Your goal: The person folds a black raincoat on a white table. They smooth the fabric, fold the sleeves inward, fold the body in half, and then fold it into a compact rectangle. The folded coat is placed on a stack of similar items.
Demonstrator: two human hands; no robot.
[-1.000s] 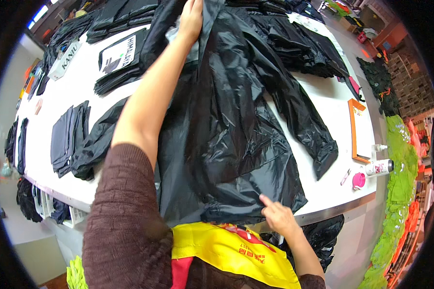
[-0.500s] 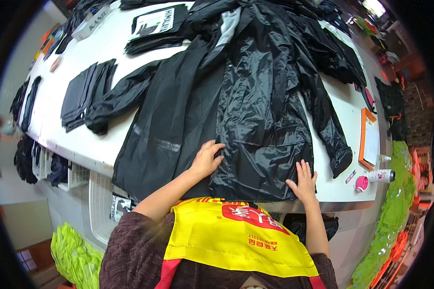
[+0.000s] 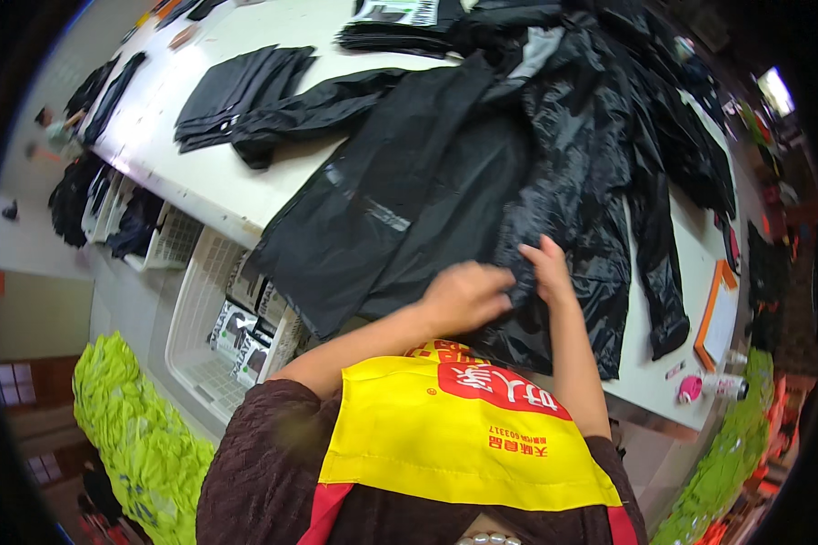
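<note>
A shiny black jacket (image 3: 582, 200) lies spread with its front open on the white table, its hem toward me and its sleeves out to both sides. At its front edge, close to the hem, my two hands are near each other. My left hand (image 3: 468, 295) is curled at this edge and smeared by motion, so its grip does not show. My right hand (image 3: 551, 272) pinches the jacket's front edge, thumb raised and the other fingers partly hidden. The matte inner side (image 3: 409, 218) shows to the left of my hands.
Folded black garments (image 3: 241, 95) lie left on the white table (image 3: 209, 177). A white basket (image 3: 186, 341) with packets stands below the table's edge. An orange-edged board (image 3: 716, 316), a pink round item (image 3: 690, 390) and a bottle (image 3: 729, 387) lie at right. Lime-green fabric (image 3: 141, 445) is heaped lower left.
My hands have come together at the jacket's front edge; the right one left the right hem corner. The edge is now gathered up. The view has shifted, showing more of the basket.
</note>
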